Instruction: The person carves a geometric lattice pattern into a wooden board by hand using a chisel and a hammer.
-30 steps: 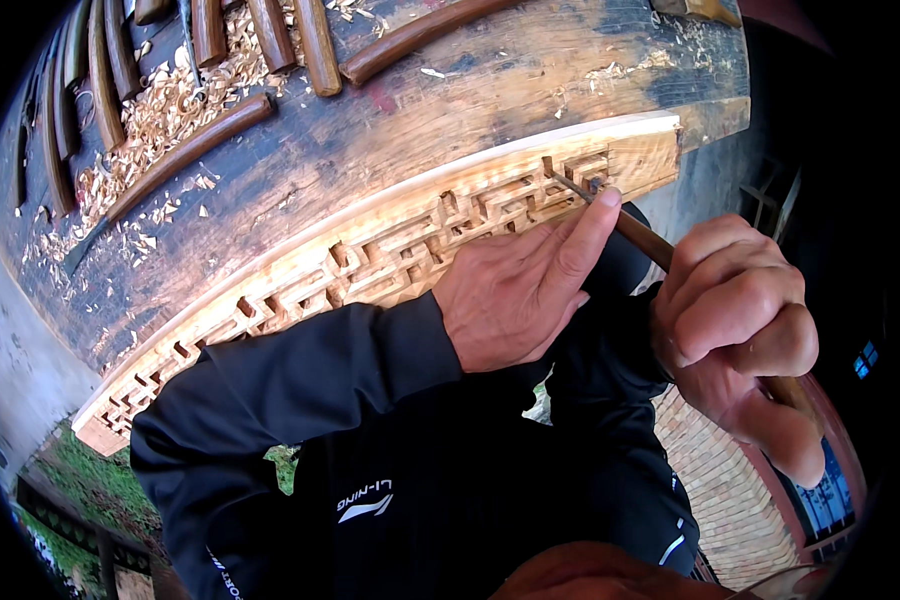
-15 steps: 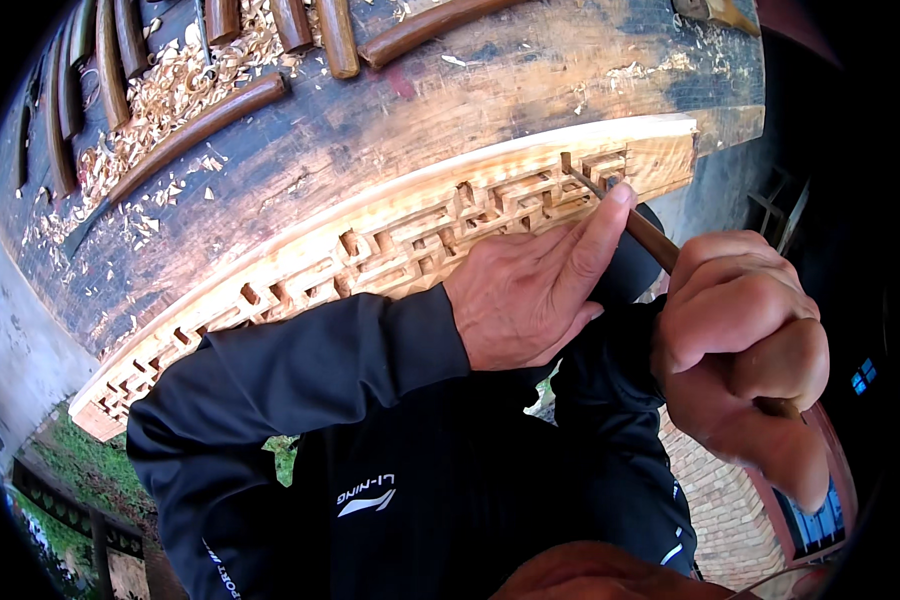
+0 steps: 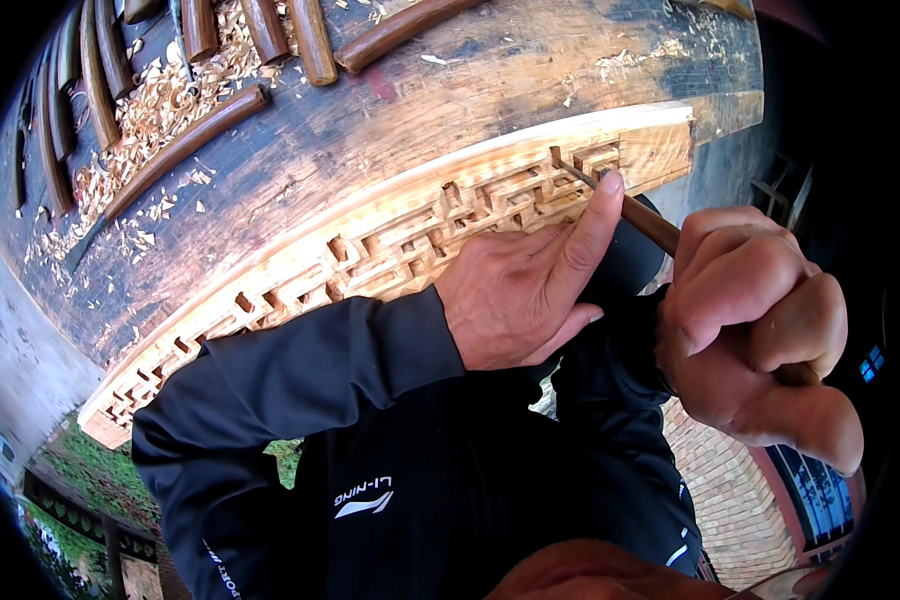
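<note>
A long pale wooden board [image 3: 300,262] with a cut-through fret pattern lies along the near edge of a dark workbench [image 3: 470,90]. My left hand [image 3: 520,285] rests on the board, its forefinger pressed against the metal shaft of a carving chisel [image 3: 642,220]. The chisel's tip sits in a slot near the board's right end. My right hand [image 3: 755,325] is closed around the chisel's brown wooden handle, held off the bench edge to the right.
Several brown-handled carving tools [image 3: 185,125] lie on the bench at the upper left among pale wood shavings [image 3: 160,95]. Brick paving [image 3: 730,500] and grass [image 3: 80,470] show below the bench. My black sleeves fill the lower middle.
The view has shifted slightly. My left forefinger and the chisel tip stay at the same slot near the board's right end, and both hands keep their hold.
</note>
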Demonstrator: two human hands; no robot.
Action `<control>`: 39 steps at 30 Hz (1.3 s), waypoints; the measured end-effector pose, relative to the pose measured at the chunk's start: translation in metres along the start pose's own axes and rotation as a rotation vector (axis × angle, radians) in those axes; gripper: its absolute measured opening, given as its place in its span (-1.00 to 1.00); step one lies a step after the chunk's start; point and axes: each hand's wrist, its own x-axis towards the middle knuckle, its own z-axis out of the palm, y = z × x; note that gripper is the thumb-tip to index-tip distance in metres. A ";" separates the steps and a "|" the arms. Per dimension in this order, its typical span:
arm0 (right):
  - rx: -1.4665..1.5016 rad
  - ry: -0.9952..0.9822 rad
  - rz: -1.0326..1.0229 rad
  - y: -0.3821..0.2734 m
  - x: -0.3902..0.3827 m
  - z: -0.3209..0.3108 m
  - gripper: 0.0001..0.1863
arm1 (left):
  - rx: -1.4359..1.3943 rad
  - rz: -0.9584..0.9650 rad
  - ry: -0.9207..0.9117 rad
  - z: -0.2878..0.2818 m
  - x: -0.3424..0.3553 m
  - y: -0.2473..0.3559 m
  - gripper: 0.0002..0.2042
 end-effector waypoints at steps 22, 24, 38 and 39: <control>0.041 0.310 -0.039 0.000 -0.014 0.010 -0.35 | 0.025 -0.042 0.023 0.000 0.006 -0.002 0.12; 0.040 0.283 -0.021 -0.007 -0.016 0.006 -0.33 | 0.006 -0.027 0.011 0.001 0.006 -0.001 0.12; -0.020 0.176 -0.057 -0.002 -0.016 0.007 -0.23 | -0.004 -0.053 -0.002 0.003 0.003 0.001 0.11; -0.044 0.154 -0.063 -0.003 -0.016 0.007 -0.23 | -0.015 -0.029 0.017 0.003 0.003 0.001 0.11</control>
